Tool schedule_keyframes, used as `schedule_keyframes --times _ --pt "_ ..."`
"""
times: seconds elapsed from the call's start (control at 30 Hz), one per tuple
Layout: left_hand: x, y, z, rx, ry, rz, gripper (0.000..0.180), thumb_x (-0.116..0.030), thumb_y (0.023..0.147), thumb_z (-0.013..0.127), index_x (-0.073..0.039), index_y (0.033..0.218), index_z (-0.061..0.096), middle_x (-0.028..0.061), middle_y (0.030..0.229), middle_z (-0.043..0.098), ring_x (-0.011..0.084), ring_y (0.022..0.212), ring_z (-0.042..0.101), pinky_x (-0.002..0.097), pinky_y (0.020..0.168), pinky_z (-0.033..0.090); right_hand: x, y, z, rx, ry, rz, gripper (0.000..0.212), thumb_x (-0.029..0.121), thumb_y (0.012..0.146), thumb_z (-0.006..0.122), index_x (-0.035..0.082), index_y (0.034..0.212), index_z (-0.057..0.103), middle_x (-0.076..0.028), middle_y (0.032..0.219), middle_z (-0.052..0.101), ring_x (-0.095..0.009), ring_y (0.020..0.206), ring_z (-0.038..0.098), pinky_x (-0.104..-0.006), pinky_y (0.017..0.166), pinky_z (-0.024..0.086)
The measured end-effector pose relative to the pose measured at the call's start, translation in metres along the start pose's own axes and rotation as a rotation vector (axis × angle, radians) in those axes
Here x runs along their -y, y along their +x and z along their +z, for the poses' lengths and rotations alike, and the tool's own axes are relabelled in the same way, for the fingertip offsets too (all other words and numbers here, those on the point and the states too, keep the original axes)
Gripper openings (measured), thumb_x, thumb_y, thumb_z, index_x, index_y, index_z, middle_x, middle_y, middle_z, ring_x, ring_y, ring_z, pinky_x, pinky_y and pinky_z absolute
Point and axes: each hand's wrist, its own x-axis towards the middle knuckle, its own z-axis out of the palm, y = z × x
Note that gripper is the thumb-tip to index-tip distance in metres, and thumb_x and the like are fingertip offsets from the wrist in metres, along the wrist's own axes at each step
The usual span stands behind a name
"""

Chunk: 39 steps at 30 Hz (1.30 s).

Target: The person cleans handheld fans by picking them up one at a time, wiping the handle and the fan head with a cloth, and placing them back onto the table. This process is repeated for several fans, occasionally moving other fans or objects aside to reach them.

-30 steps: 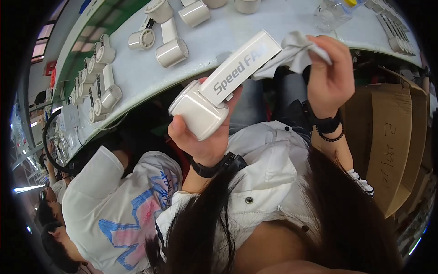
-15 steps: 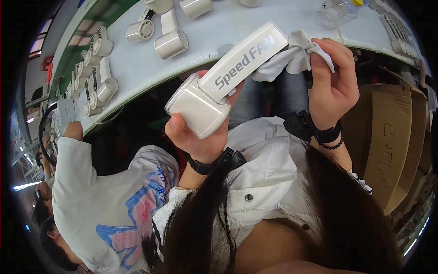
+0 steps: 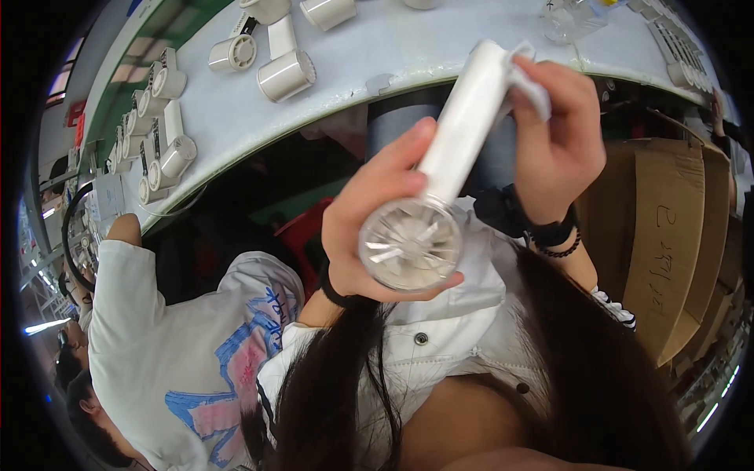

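Observation:
A white handheld fan (image 3: 463,118) is held in my left hand (image 3: 365,212), whose fingers wrap round its head. The round grille with radiating vanes faces up toward me, and the handle points away toward the bench. My right hand (image 3: 561,145) pinches a white cloth (image 3: 530,86) against the far end of the handle. The cloth and right fingers are slightly blurred. Wide black bands circle both wrists.
More white fans (image 3: 287,74) lie on the pale bench (image 3: 345,67) ahead, with a row (image 3: 145,125) along its left side. A clear plastic bottle (image 3: 567,22) lies at the back. An open cardboard box (image 3: 664,235) stands at right. A person in a white shirt (image 3: 157,314) sits at left.
The fan has been turned over, so its grille shows instead of the printed side. My right hand has brought the cloth against the handle's end, moving slightly left.

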Motion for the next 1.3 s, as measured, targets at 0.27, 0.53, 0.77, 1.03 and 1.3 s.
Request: schedule_keyframes --times 0.27,0.53,0.77,1.03,1.3 --pt "-0.018 0.004 0.019 0.137 0.690 -0.103 0.049 -0.009 0.065 0.078 -0.009 0.111 0.061 0.0192 0.123 0.045 0.0370 0.101 0.052 0.0419 0.083 0.047 0.001 -0.001 -0.016 -0.214 0.506 0.410 0.022 -0.001 0.081 0.064 0.000 0.103 0.062 -0.004 0.091 0.060 -0.010 0.081 0.057 -0.0214 0.069 0.047" --pt "-0.002 0.009 0.002 0.214 0.879 0.089 0.048 -0.010 0.063 0.079 -0.013 0.107 0.061 0.0144 0.114 0.045 0.0319 0.096 0.051 0.0375 0.079 0.047 0.013 0.004 -0.025 0.253 0.050 0.195 0.025 -0.013 0.071 0.059 -0.001 0.091 0.066 -0.007 0.090 0.057 -0.015 0.080 0.056 -0.0243 0.068 0.047" --pt "0.001 0.016 -0.005 0.310 0.991 0.184 0.056 -0.012 0.068 0.079 -0.004 0.116 0.052 0.0139 0.112 0.046 0.0249 0.098 0.052 0.0334 0.076 0.048 0.013 0.002 -0.020 0.358 -0.122 0.077 0.032 -0.014 0.064 0.061 0.004 0.089 0.069 -0.006 0.086 0.057 -0.014 0.073 0.055 -0.0227 0.061 0.045" --pt "0.002 0.014 -0.007 0.347 1.022 0.082 0.038 -0.015 0.069 0.078 -0.017 0.104 0.064 0.0131 0.116 0.044 0.0293 0.098 0.052 0.0334 0.078 0.047 0.013 -0.002 -0.016 0.372 -0.165 0.087 0.031 -0.011 0.062 0.065 0.004 0.089 0.069 -0.006 0.085 0.059 -0.014 0.071 0.057 -0.0223 0.059 0.046" --pt "-0.001 0.006 0.001 0.348 0.989 -0.018 0.036 -0.011 0.069 0.075 -0.021 0.103 0.066 0.0134 0.117 0.044 0.0317 0.101 0.050 0.0337 0.081 0.046 0.001 -0.008 -0.019 0.320 -0.198 0.039 0.031 -0.010 0.063 0.066 0.004 0.090 0.067 -0.006 0.085 0.059 -0.015 0.069 0.057 -0.0231 0.058 0.047"
